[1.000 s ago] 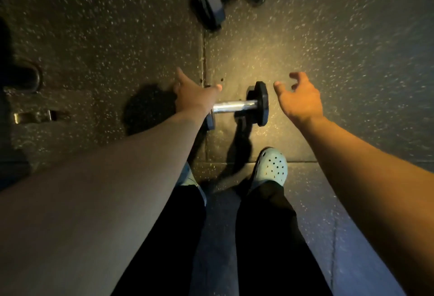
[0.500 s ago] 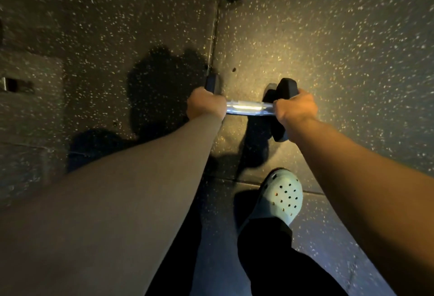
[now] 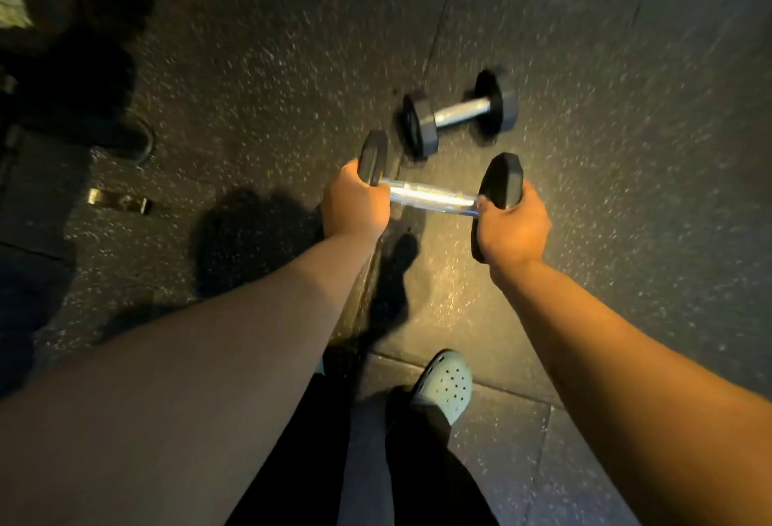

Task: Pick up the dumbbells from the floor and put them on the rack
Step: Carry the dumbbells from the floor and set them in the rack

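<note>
Both grips, left hand (image 3: 356, 204) and right hand (image 3: 511, 229), clasp 1 dumbbell (image 3: 432, 196); bare floor (image 3: 626, 191) rightward

Black hex dumbbell (image 3: 434, 196), chrome handle, held level; second dumbbell (image 3: 459, 113) lies on floor just beyond it, blurred.

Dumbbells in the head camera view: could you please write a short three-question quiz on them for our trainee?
1. True or false: both hands grip the held dumbbell.
2. Where does the right hand hold it? A) middle of the chrome handle B) at the hex head C) not at all
3. Fill in: the second dumbbell lies on the ____.

Key: 1 true, the left hand is at the other head. 2 B. 3 floor.
</note>
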`<state>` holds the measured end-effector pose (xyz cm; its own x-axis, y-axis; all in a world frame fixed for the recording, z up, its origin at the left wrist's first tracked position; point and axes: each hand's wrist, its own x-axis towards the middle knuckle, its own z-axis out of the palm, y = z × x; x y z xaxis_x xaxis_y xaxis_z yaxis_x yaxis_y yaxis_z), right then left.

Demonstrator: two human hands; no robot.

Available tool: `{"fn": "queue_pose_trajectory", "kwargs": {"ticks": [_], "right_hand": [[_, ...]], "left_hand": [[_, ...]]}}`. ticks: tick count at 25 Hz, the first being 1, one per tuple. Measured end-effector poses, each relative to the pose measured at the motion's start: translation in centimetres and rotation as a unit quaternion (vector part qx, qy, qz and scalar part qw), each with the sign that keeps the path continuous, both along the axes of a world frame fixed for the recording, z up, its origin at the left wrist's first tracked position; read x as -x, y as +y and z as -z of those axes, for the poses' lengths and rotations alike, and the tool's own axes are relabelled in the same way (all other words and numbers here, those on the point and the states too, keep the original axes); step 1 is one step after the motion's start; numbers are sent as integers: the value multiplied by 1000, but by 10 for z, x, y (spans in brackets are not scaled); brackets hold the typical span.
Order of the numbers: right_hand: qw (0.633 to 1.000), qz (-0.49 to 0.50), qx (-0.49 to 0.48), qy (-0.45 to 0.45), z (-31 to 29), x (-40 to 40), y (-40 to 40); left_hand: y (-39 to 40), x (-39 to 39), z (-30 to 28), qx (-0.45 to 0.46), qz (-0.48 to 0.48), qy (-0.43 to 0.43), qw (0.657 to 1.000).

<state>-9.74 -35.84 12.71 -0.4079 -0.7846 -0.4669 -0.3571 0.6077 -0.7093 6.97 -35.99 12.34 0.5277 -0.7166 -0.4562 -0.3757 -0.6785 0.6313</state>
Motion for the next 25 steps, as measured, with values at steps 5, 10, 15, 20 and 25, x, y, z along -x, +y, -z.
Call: {"fn": "queue_pose_trajectory", "kwargs": {"ticks": [5,10,15,20,25], "right_hand": [[994,-26,110,-15,-192,-20,-4],[980,-56,188,-41,-356,-61,16],[958,-129,246,-72,-451,-109,23],[929,-200,297,-97,-505,-185,47],[895,-284,308,-152,-536,-315,100]], "left_hand": [[8,-17,-199,111,-43,3,993],[45,-47,-372,183,-127,0,975],[74,-91,-462,257,-198,-6,946],[121,-161,-503,302,-261,-33,916],[205,-270,-539,343,-338,-60,874]]}}
